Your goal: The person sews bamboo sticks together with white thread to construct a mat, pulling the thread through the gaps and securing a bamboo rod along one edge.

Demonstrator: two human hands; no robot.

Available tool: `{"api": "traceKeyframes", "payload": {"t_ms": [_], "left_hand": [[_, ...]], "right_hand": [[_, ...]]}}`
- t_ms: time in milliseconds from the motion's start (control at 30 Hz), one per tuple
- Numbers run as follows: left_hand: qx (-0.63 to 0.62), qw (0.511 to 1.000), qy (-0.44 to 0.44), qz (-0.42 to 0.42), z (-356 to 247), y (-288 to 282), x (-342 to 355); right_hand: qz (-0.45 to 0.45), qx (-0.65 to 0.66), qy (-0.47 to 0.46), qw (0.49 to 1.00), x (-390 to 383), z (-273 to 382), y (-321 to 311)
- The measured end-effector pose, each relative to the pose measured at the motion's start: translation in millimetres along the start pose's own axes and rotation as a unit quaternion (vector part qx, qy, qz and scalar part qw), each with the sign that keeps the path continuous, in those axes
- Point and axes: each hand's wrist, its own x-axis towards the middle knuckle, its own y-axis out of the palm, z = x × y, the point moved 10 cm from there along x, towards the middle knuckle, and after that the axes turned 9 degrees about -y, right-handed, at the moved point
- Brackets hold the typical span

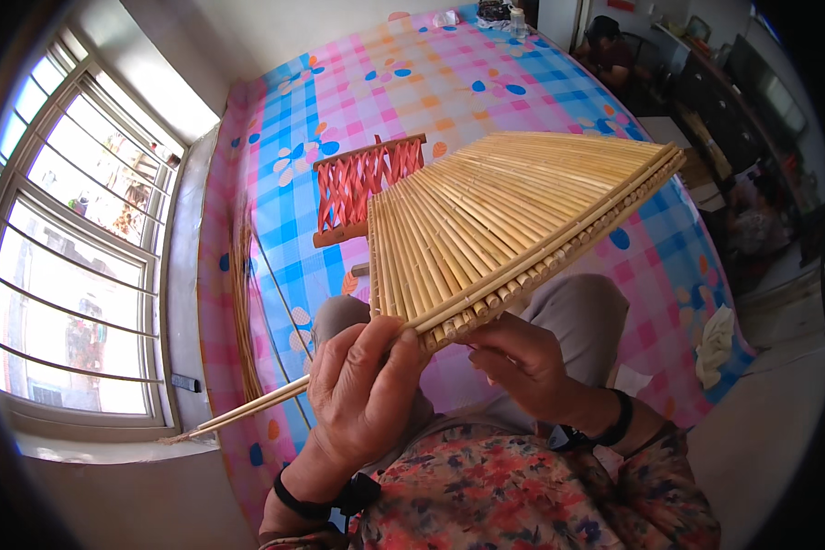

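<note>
I see a panel of slender reed sticks (504,211) with a bound edge facing me, raised over my lap. My left hand (362,385) is closed on its near left corner and on two pale thin strips (257,403) that stick out to the lower left. My right hand (522,367) is closed at the underside of the bound edge, to the right of the left; its fingertips are partly hidden there. Behind the panel, a wooden frame laced with red strips (348,192) rests on the checked sheet.
A checked, flowered sheet (293,119) covers the surface I sit on. Long brown strips (246,293) lie at the left beside a barred window (82,257). A crumpled cloth (715,348) lies at the right edge. Another person (605,55) is at the far right back, near furniture.
</note>
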Motion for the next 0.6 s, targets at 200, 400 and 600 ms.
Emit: {"api": "traceKeyframes", "payload": {"t_ms": [200, 400, 600], "left_hand": [[-0.009, 1.0, -0.016, 0.012, 2.0, -0.5, 4.5], [-0.01, 1.0, -0.014, 0.024, -0.6, 2.5, 1.9], [-0.021, 0.999, -0.016, 0.027, 1.5, 3.8, 3.0]], "right_hand": [[0.01, -0.036, 0.005, 0.999, -6.5, -2.7, -6.0], [-0.007, 0.035, 0.054, 0.998, -14.3, -16.6, -0.9], [-0.017, -0.047, 0.011, 0.999, -12.9, -8.1, -10.9]]}}
